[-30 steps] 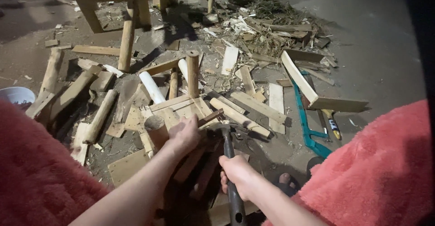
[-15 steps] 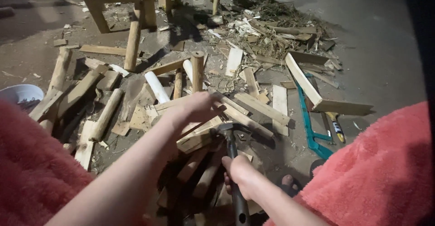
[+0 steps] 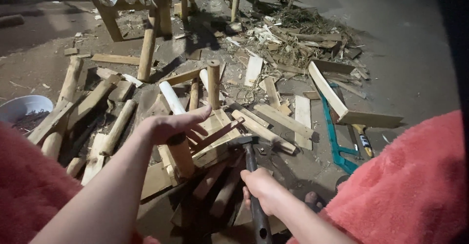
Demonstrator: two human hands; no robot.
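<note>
Lowered since earlier, the hammer [image 3: 250, 148] in the clenched right hand [image 3: 264, 191] meets slats beside the round post [image 3: 180, 152], gripped loosely by the left hand [image 3: 168, 125]; nailing looks unfinished.

I see stacked wood pieces [image 3: 220, 131] crowding the floor ahead, an upright post [image 3: 213, 83] behind; bare floor [image 3: 410, 68] lies open far right

A rough woodworking yard or shed: a bare dirt floor [image 3: 405, 53] strewn with pale split wooden offcuts [image 3: 273, 119], a heap of shavings and bark scraps [image 3: 298, 31], a teal-framed hand saw [image 3: 337, 141], and a rough wooden sawhorse [image 3: 146, 33] carrying peeled logs.
</note>
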